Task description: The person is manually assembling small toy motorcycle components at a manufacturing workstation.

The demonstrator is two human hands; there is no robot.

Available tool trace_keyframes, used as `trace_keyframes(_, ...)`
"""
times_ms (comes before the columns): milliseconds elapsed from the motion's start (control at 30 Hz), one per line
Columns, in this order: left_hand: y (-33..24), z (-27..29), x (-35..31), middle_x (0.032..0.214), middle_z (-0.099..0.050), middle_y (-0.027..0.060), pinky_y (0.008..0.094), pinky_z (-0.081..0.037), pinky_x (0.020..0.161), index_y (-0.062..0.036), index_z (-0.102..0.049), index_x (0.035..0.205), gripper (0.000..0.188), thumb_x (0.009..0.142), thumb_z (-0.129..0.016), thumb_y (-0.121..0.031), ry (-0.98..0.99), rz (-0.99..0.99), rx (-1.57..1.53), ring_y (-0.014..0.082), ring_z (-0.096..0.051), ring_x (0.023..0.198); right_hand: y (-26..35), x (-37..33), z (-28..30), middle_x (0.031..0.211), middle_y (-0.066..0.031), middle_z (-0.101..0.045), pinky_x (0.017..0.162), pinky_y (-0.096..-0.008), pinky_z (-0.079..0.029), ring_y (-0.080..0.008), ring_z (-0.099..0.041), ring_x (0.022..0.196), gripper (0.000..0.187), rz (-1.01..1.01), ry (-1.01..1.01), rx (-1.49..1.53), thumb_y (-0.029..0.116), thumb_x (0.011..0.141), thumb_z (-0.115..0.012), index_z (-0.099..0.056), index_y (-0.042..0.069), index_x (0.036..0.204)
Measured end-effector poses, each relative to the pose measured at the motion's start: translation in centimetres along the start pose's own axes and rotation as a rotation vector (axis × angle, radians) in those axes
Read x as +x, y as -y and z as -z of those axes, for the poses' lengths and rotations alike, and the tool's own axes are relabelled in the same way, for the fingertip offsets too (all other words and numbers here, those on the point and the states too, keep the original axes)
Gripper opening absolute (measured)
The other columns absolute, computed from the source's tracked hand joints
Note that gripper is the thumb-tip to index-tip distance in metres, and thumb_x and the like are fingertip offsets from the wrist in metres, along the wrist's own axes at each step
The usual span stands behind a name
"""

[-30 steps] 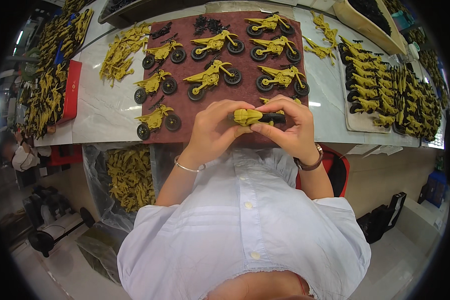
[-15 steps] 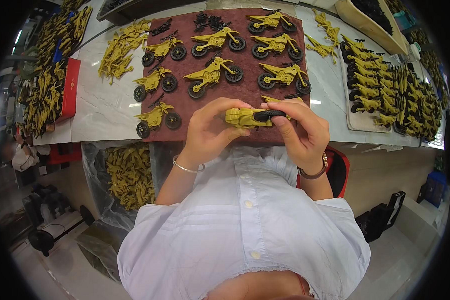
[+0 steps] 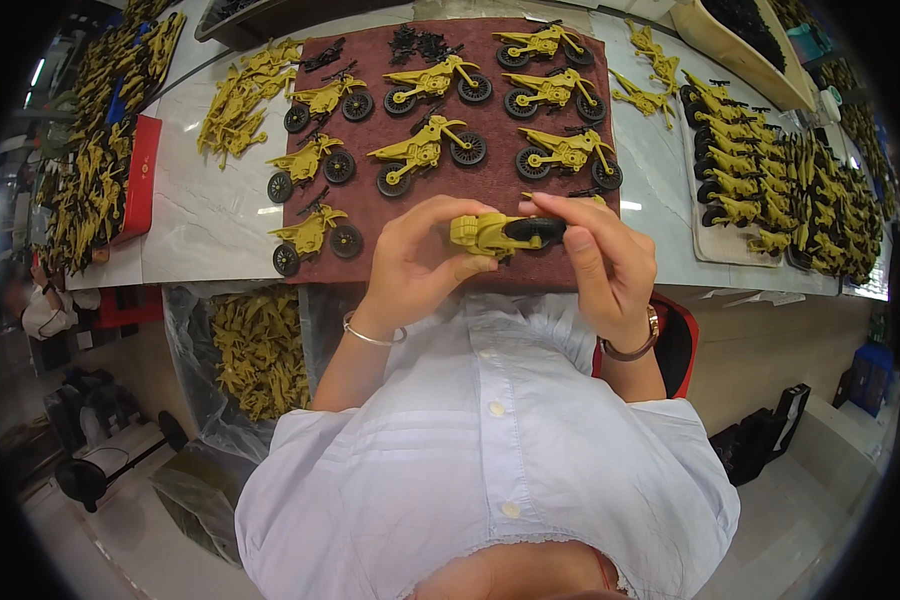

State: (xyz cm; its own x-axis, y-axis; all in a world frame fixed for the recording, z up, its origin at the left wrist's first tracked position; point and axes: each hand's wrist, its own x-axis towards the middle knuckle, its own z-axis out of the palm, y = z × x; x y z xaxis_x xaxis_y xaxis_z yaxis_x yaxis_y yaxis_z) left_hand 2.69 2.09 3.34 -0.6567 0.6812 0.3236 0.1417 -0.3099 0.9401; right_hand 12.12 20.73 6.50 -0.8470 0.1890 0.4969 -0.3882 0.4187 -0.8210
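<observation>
A toy motorcycle (image 3: pixel 485 236) with a yellow body is held on its side above the front edge of the cloth. My left hand (image 3: pixel 415 250) grips the yellow end between thumb and fingers. The black wheel (image 3: pixel 536 232) at its other end points toward my right hand (image 3: pixel 610 262). That hand is open around the wheel, fingers stretched along its far side and thumb beside its right edge. Whether the fingertips touch the tyre is hard to tell. Several toy motorcycles with black wheels, such as one yellow motorcycle (image 3: pixel 417 150), lie beyond my hands on the maroon cloth (image 3: pixel 370 215).
Loose yellow parts (image 3: pixel 240 105) lie left of the cloth, with small black parts (image 3: pixel 417 44) at its far edge. Rows of motorcycles (image 3: pixel 735 165) fill the right side. A red box (image 3: pixel 142 175) with yellow parts stands far left; a bag of yellow parts (image 3: pixel 260 350) sits below the table edge.
My right thumb has come off the tyre and moved slightly right, uncovering more of the wheel. The left hand keeps its hold on the toy motorcycle.
</observation>
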Motion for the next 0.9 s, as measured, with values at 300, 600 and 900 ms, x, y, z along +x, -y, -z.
trace_keyframes(300, 0.2, 3.5, 2.4, 0.115, -0.065, 0.0129, 0.0347, -0.048, 0.085, -0.0046, -0.051, 0.126, 0.055, 0.077, -0.074, -0.015, 0.33, 0.248, 0.935, 0.0268, -0.065, 0.095, -16.9, 2.5, 8.8, 0.131, -0.0176, -0.053, 0.094, -0.0419, -0.045, -0.0376, -0.051, 0.117, 0.04, -0.091, -0.167, -1.025, 0.021, 0.094, -0.054, -0.053, 0.009, 0.132)
trace_keyframes(600, -0.3, 8.4, 1.0, 0.094, -0.068, 0.0119, 0.0385, -0.045, 0.081, -0.0035, -0.067, 0.099, 0.017, 0.085, -0.065, -0.014, -0.281, 0.033, 1.184, 0.0292, -0.062, 0.087, -17.7, 3.5, 10.9, 0.118, -0.0189, -0.055, 0.086, -0.0458, -0.047, -0.0369, -0.055, 0.105, 0.036, -0.337, -0.019, -1.091, 0.018, 0.089, -0.059, -0.059, 0.007, 0.123)
trace_keyframes(900, -2.1, 15.6, -5.7, 0.09, -0.067, 0.0114, 0.0321, -0.048, 0.067, 0.0014, -0.066, 0.103, 0.023, 0.086, -0.066, -0.014, -0.455, 0.497, 1.15, 0.0212, -0.062, 0.076, -14.8, 1.6, 10.6, 0.099, -0.0166, -0.061, 0.081, -0.0431, -0.048, -0.0357, -0.058, 0.094, 0.022, -0.372, -0.086, -1.081, 0.016, 0.086, -0.065, -0.064, 0.005, 0.105)
